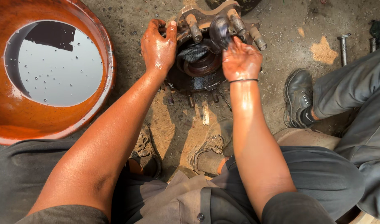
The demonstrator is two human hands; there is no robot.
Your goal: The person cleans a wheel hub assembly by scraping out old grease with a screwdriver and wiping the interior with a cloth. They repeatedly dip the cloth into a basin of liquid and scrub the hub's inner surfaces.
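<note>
A rusty, greasy wheel hub (200,68) with several threaded studs lies on the dirt ground in front of me. My left hand (158,45) grips its left rim. My right hand (241,60) holds a dark greasy rag (212,39) pressed into the hub's centre, among the studs. Both hands shine with oil. A thin black band sits on my right wrist.
A big orange basin (15,120) of dark liquid stands at the left. Another person's shoe (297,97) and grey trouser leg (356,95) are at the right. Bolts (343,47) lie on the ground at the far right. My own shoes (210,143) rest below the hub.
</note>
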